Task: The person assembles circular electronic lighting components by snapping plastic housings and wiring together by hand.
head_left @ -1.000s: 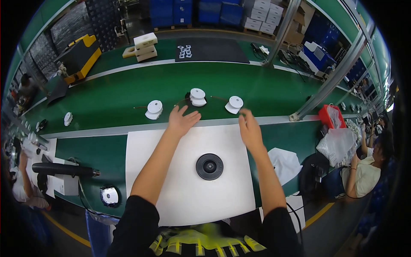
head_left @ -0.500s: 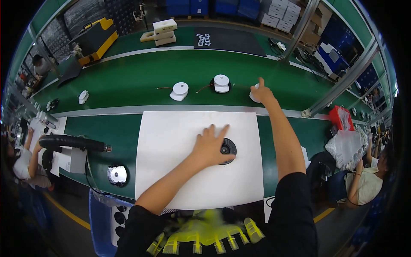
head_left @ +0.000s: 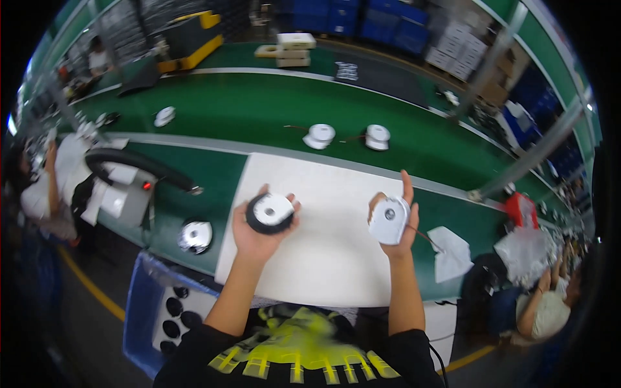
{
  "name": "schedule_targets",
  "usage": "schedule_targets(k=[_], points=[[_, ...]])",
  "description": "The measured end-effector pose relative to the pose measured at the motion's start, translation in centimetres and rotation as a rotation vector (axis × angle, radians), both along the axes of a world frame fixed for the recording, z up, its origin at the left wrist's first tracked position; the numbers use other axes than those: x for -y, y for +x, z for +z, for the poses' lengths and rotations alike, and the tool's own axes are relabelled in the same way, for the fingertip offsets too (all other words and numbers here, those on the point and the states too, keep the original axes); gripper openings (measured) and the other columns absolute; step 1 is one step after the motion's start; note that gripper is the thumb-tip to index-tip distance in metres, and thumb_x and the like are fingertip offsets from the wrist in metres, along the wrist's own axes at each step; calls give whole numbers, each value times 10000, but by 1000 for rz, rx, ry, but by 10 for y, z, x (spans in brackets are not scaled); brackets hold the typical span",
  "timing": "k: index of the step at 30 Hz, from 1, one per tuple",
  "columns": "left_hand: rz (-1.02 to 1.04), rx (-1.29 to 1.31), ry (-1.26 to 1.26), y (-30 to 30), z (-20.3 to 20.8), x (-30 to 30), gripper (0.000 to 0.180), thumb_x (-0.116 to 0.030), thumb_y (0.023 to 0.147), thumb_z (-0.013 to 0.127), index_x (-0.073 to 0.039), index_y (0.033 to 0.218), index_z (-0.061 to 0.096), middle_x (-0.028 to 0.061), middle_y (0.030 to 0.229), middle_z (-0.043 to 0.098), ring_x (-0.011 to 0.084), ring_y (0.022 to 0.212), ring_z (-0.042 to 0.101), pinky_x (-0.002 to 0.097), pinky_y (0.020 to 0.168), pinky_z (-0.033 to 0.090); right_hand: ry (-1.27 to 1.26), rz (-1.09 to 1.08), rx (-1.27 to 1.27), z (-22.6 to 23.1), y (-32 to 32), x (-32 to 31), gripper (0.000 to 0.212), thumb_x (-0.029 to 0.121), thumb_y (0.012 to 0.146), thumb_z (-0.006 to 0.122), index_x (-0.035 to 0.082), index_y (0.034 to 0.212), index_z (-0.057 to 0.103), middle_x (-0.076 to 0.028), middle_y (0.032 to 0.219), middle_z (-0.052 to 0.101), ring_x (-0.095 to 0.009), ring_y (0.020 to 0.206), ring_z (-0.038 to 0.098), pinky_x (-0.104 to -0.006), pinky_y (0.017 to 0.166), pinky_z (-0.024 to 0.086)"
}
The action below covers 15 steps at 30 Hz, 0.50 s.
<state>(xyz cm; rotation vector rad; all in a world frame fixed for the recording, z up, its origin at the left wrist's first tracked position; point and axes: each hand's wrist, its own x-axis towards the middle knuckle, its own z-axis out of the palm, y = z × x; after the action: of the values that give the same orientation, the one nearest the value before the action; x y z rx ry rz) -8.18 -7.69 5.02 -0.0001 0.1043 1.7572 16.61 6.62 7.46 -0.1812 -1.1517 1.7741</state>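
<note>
My left hand (head_left: pixel 252 240) is closed around a round black disc with a white face (head_left: pixel 270 208), its fingers curled at the rim. A white rounded housing (head_left: pixel 387 226) rests in my right hand (head_left: pixel 409 229), thumb and fingers around its edge and one finger stretched up. From this housing a thin red wire (head_left: pixel 424 237) trails to the right. Both parts are held apart above the white sheet (head_left: pixel 323 271). Two similar white units, one (head_left: pixel 319 136) left of the other (head_left: pixel 377 137), stand on the green conveyor belt beyond.
A black-rimmed silver part (head_left: pixel 195 237) lies left of the sheet, near a black hose (head_left: pixel 139 160). Below it stands a blue bin (head_left: pixel 139 310) holding several black discs. Crumpled white wrapping (head_left: pixel 451 255) lies on the right. People sit working at both sides.
My left hand has lifted the black disc from the sheet, and its white face now shows. My right hand has brought the white housing back from the belt. The whole view has shifted.
</note>
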Motion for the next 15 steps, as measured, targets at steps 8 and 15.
schedule_targets(k=[8, 15], points=[[330, 209, -34, -106, 17, 48, 422, -403, 990, 394, -108, 1215, 593, 301, 1427, 376, 506, 1329, 342, 609, 1056, 359, 408, 108, 633, 23, -96, 45, 916, 737, 896, 384, 216, 1572, 49, -128, 1599, 89, -355, 1372, 300, -514, 1094, 300], [236, 172, 10, -95, 10, 87, 490, -471, 945, 441, -148, 1303, 527, 267, 1411, 427, 497, 1324, 355, 557, 957, 437, 84, 129, 377, -16, -222, 36, 569, 554, 1015, 296, 228, 1477, 359, -14, 1464, 368, -181, 1242, 456, -386, 1000, 403]])
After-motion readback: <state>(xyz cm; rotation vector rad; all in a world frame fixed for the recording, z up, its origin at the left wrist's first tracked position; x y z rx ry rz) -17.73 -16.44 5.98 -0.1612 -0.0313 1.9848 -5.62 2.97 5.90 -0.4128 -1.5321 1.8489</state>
